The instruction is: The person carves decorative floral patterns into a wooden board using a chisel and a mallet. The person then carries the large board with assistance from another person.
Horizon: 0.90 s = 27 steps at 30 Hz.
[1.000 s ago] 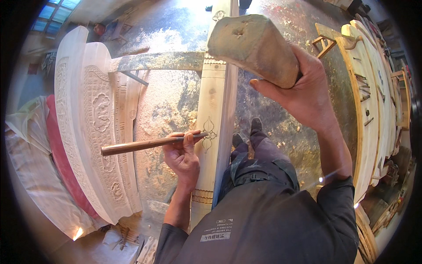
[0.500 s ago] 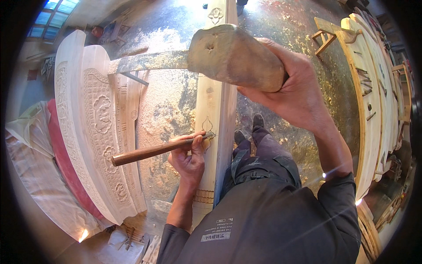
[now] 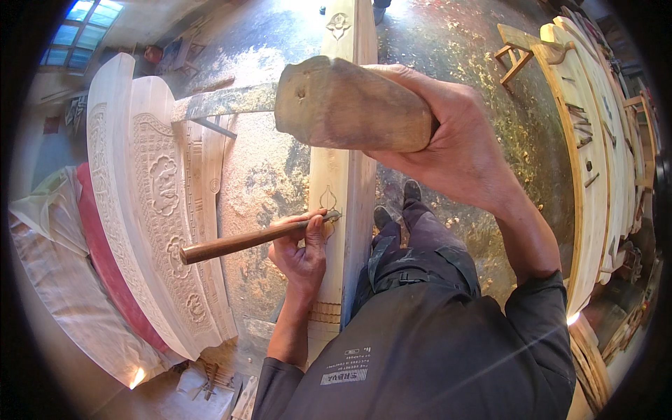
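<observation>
Chisel in left grip points toward three o'clock over pale beam; right grip holds wooden block at twelve.

A big brown wooden mallet is up above a long pale beam. A thin brown chisel slants, its tip at a drawn shape.

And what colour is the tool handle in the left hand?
The tool handle is brown, best seen in the head view.

Red cloth lies beside a carved panel, wood shavings nearby.
</observation>
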Available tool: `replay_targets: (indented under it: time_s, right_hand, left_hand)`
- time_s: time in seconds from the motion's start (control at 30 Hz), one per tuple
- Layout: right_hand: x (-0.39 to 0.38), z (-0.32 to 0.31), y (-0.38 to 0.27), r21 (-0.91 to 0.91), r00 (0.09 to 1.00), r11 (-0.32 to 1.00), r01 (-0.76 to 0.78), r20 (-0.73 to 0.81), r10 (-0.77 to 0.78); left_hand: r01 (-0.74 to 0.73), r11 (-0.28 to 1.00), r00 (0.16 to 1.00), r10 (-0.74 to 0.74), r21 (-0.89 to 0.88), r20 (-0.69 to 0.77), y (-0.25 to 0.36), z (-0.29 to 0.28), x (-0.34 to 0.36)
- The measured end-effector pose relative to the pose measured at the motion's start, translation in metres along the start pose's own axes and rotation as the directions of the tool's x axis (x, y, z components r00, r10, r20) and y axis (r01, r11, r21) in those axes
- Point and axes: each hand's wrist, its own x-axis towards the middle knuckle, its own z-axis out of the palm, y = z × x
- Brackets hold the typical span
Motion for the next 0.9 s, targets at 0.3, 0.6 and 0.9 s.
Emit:
replay_targets:
  time_s: [0.3,0.6,0.9]
  right_hand:
    - [0.017,-0.005,-0.010,-0.138,0.994,0.984,0.112,0.032,-0.109]
    - [0.069,-0.041,-0.070,-0.062,0.997,0.997,0.039,0.070,-0.035]
    - [0.085,-0.044,-0.073,-0.275,0.974,0.940,0.203,0.154,-0.165]
  left_hand:
    - [-0.195,0.907,0.966,0.110,0.373,0.236,0.016,-0.004,0.028]
    - [-0.159,0.875,0.955,0.019,0.457,0.297,0.026,0.001,0.041]
    - [-0.154,0.899,0.958,0.034,0.410,0.285,0.025,0.003,0.043]
